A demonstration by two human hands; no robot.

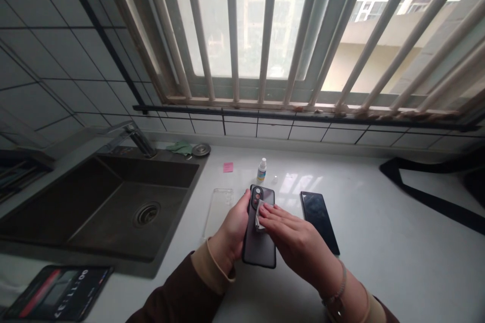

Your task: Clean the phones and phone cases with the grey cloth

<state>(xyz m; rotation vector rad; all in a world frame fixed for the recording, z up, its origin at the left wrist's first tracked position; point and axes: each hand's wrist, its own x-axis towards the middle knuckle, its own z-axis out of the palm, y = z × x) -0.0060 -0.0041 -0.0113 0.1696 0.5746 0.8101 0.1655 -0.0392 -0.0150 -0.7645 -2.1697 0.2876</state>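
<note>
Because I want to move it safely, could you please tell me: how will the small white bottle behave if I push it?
It will probably tip quite easily, because the small white bottle stands upright and is narrow at the base. It is likely light, given its size. It may also slide a little on the glossy white countertop.

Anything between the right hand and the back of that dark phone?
Only a pale cloth under the fingers of the right hand, pressed against the dark phone. The left hand grips the phone's side, clear of that path.
</note>
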